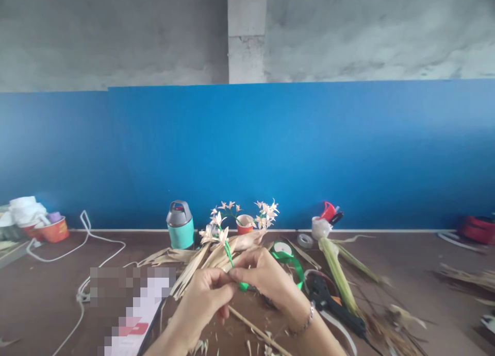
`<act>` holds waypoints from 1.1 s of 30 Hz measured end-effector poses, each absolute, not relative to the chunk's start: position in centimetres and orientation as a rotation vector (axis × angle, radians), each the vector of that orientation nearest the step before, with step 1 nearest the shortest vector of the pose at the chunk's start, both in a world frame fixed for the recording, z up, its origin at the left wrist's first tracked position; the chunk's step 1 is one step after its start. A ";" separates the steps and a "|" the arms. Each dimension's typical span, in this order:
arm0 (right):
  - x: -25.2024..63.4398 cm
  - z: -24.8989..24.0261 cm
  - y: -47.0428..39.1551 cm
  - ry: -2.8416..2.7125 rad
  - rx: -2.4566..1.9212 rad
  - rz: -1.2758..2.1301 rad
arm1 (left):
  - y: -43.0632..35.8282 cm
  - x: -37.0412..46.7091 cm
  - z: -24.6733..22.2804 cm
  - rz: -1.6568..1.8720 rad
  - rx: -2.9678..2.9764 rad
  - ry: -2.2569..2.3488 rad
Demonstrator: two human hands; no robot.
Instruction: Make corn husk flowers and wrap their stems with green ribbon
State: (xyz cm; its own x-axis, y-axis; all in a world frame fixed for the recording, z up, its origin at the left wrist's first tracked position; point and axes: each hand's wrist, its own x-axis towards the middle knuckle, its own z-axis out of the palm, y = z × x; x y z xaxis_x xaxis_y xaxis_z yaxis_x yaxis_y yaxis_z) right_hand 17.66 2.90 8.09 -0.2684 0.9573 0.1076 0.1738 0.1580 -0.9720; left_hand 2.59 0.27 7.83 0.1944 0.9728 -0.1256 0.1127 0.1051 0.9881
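Note:
A spray of pale husk flowers [216,233] stands upright on a green-wrapped stem [229,254] in front of me. Low on that stem, my left hand [209,297] pinches with thumb and forefinger. My right hand [265,276], a bracelet on its wrist, is closed on the stem just above and beside the left fingertips. Green ribbon [298,269] runs from a white-centred roll [283,248] behind my right hand, and a bit of green shows under its fingers. The exact grip at the fingertips is partly hidden.
Dried husks [193,271] lie behind my hands. More flowers [266,214] stand near a paper cup [245,223]. A black glue gun [336,307] and green stalk [340,276] are on the right; a teal flask [180,227], phone [135,320] and white cord [81,294] on the left.

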 end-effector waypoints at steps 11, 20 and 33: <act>18.1 7.6 2.8 -1.321 -0.619 1.746 | 0.2 2.1 7.9 0.971 1.105 0.932; 18.3 7.4 2.7 -1.274 -0.424 1.946 | -0.4 2.2 8.4 0.879 1.105 0.828; 19.0 8.8 2.1 -1.429 -0.670 1.765 | 0.0 1.8 8.4 0.761 1.384 1.013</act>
